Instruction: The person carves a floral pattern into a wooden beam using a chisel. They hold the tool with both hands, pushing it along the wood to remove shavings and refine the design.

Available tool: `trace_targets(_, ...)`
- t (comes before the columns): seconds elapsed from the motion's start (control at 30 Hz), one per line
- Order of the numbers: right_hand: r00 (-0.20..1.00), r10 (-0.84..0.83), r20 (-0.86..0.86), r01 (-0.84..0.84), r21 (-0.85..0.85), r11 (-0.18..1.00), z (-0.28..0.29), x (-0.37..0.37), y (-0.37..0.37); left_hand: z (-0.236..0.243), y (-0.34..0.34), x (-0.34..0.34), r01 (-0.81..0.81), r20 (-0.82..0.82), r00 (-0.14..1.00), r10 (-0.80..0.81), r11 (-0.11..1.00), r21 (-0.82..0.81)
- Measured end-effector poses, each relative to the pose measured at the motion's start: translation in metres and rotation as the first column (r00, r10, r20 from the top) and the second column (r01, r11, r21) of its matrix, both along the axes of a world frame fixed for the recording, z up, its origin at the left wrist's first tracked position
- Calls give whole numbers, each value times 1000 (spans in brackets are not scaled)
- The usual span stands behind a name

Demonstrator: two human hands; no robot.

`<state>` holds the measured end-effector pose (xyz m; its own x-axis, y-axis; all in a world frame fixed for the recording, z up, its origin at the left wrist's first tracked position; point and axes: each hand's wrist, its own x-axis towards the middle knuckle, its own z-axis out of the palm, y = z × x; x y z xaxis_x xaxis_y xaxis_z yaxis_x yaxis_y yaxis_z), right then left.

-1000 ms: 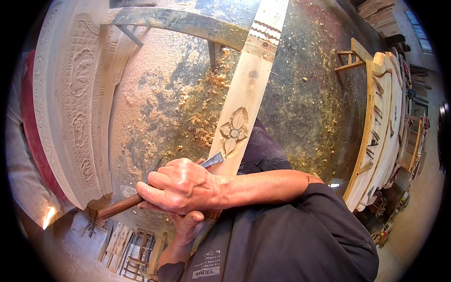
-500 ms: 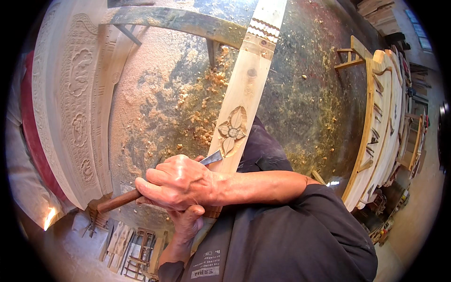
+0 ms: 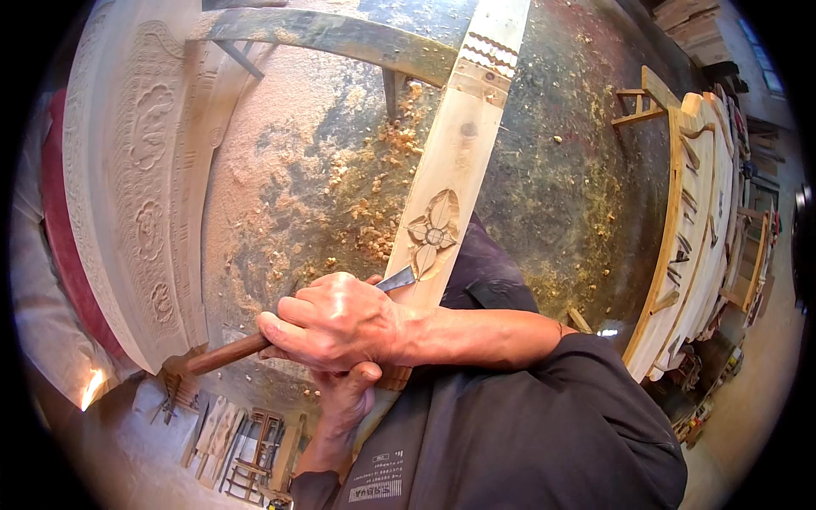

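Note:
A carving chisel (image 3: pixel 225 353) with a brown wooden handle lies slantwise in my grip, its handle end toward the lower left. My right hand (image 3: pixel 336 319) is closed around it, with the forearm crossing from the right. Beneath the right wrist, my left hand (image 3: pixel 347 395) reaches up with its thumb showing; most of its fingers are hidden, though a fingertip appears beside the blade. The steel blade (image 3: pixel 398 279) touches a pale wooden board (image 3: pixel 455 157) at the lower tip of a carved four-petal flower (image 3: pixel 434 236).
A worn wooden bench (image 3: pixel 331 41) supports the board's far part. Wood shavings (image 3: pixel 370 229) and sawdust cover the floor. At left leans a large carved panel (image 3: pixel 127 170). A rack-like stack of planks (image 3: pixel 680 246) with several hand tools stands at right.
Both hands and the chisel appear slightly further right in view, as does the whole scene. Against the flower, the blade tip sits a little closer to the lower petal.

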<state>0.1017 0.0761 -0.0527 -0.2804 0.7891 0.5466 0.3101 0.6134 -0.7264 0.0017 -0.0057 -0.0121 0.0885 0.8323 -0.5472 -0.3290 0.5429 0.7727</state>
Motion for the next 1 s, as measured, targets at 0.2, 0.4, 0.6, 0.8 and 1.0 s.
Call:
trace_targets(0.2, 998, -46, 31, 46, -10, 999, 2, 2, 3, 2, 7, 2, 23, 46, 999, -22, 1000, -19)
trace_targets(0.4, 995, -104, 6, 104, -12, 994, 6, 4, 7, 4, 14, 2, 30, 119, 993, -25, 999, -36)
trace_targets(0.6, 974, -172, 144, 136, 233, 963, 15, 2, 0, -6, 4, -6, 159, -5, 987, -159, 987, 40)
trace_targets(0.8, 992, -20, 123, 3, 136, 991, 19, 0, -8, -6, -27, -21, -32, 17, 999, 32, 999, -25)
trace_targets(1.0, 990, 90, 108, -90, -7, 996, 14, 1, -8, -14, -24, -22, -29, -1, 1000, 29, 999, -13)
